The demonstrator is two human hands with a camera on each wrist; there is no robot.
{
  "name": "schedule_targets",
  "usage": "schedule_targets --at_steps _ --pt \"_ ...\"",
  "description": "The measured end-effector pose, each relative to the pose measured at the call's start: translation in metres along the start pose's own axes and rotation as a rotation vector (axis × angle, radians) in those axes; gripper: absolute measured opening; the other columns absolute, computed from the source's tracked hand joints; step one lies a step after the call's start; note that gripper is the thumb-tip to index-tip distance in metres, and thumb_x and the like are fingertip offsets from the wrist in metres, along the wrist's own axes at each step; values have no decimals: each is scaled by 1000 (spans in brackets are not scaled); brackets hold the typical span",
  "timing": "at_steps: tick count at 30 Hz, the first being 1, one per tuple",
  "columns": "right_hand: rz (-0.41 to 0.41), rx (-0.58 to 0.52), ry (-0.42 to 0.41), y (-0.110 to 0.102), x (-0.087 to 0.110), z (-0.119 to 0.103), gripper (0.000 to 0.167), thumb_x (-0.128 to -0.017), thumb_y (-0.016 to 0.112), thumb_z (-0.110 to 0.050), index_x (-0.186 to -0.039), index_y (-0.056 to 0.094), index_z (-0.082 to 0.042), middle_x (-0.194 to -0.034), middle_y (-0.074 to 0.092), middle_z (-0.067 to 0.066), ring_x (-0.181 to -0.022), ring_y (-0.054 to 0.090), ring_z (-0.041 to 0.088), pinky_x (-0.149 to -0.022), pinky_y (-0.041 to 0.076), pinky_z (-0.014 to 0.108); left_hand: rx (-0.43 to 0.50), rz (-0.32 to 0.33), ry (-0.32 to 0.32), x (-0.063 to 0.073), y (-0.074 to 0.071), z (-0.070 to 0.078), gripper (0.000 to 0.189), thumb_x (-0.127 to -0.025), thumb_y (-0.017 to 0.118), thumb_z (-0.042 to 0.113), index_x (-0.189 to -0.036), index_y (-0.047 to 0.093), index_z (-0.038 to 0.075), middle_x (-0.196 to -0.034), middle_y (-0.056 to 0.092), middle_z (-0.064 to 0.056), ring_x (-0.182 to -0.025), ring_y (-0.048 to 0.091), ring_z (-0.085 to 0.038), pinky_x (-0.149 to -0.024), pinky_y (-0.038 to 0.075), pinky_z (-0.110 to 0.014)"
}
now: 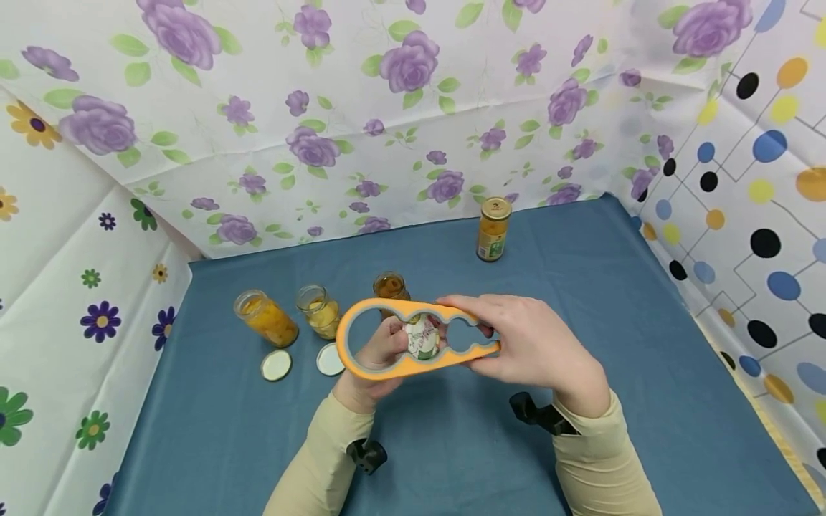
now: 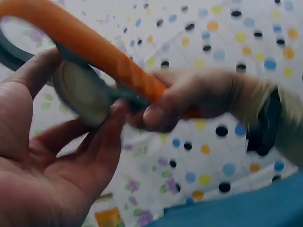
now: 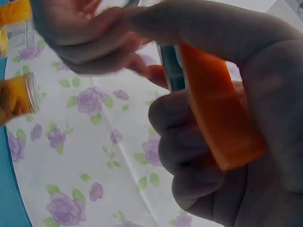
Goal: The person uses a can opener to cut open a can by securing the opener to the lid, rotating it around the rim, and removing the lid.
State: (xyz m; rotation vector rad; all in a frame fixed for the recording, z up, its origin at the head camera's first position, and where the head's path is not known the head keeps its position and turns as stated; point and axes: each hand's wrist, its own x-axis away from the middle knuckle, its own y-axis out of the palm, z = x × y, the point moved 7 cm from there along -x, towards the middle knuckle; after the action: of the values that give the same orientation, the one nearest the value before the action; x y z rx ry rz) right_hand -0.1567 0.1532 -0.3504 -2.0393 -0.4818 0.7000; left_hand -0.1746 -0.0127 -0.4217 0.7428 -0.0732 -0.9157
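Observation:
An orange jar opener [image 1: 413, 368] with a grey inner lining is raised over the table, its handle ends gripped by my right hand [image 1: 538, 347]. Between its notched arms sits a jar lid [image 1: 423, 338] with a printed top. My left hand [image 1: 377, 352] pinches this lid from below, the thumb at its edge. In the left wrist view the lid's pale underside [image 2: 83, 92] shows, with no jar attached. Behind the opener stands an open jar [image 1: 390, 286] of dark contents, partly covered by it in the head view.
Two open glass jars with yellow contents, one wider jar [image 1: 320, 315] and one taller jar [image 1: 271, 322], stand at the left. Before them lie two lids, a left lid [image 1: 276, 365] and a right lid [image 1: 330, 360]. A capped jar [image 1: 493, 231] stands at the back right of the blue-covered table [image 1: 645, 373].

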Motion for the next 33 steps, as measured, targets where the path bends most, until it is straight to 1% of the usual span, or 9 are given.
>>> schedule_targets --at_steps 3,5,10,14,17,21,25,29,33 --pt "27 37 1 -3 1 1 79 -80 90 -22 -153 61 -30 -98 68 -14 -73 53 4 -58 46 28 -23 38 -30 0 -3 -4 52 -99 77 49 -133 71 11 -123 72 -3 -115 67 -14 -100 55 -30" --pt "38 41 -5 -4 1 1 79 -79 91 -22 -152 62 -29 -100 69 -13 -73 52 3 -58 45 27 -7 42 -43 0 -4 -6 55 -98 78 49 -136 69 10 -126 71 -4 -120 66 -16 -104 54 -32" --pt "87 40 -37 -8 1 -1 78 -78 92 -23 -150 64 -27 -90 64 -13 -71 49 3 -56 44 27 -18 96 -43 3 -10 -2 54 -95 83 48 -132 68 11 -121 71 -3 -113 69 -14 -99 56 -29" --pt "141 37 -41 -13 2 -1 78 -77 93 -22 -149 65 -28 -83 56 -14 -69 47 4 -56 42 28 -69 143 -23 5 -16 6 57 -94 85 45 -135 67 10 -124 70 -4 -112 70 -17 -103 56 -34" --pt "183 42 -23 -17 3 2 78 -75 93 -19 -148 66 -29 -81 53 -14 -67 46 6 -55 41 29 -129 147 13 7 -18 16 58 -95 84 43 -140 65 10 -131 68 -5 -117 67 -21 -109 52 -40" --pt "232 45 -2 -23 5 6 77 -74 94 -17 -146 67 -27 -79 51 -13 -64 45 6 -53 40 29 -218 164 55 11 -20 31 51 -97 83 35 -141 67 13 -133 65 -6 -120 65 -24 -110 50 -42" --pt "275 33 10 -27 6 9 75 -74 95 -17 -144 69 -25 -78 53 -13 -64 46 6 -54 41 29 -297 207 58 18 -24 44 55 -98 83 28 -147 64 11 -134 63 -8 -125 61 -24 -112 48 -40" --pt "310 16 35 -32 8 11 75 -74 94 -16 -144 69 -23 -78 56 -11 -65 47 5 -55 42 29 -423 310 35 25 -30 54 58 -97 80 15 -150 59 1 -136 65 -9 -121 65 -22 -105 51 -35" --pt "360 -5 61 -36 10 12 72 -75 94 -13 -143 69 -22 -76 54 -10 -64 46 6 -57 40 29 -582 429 8 29 -33 60 56 -96 77 5 -148 59 -3 -135 63 -9 -99 64 -19 -87 54 -30"
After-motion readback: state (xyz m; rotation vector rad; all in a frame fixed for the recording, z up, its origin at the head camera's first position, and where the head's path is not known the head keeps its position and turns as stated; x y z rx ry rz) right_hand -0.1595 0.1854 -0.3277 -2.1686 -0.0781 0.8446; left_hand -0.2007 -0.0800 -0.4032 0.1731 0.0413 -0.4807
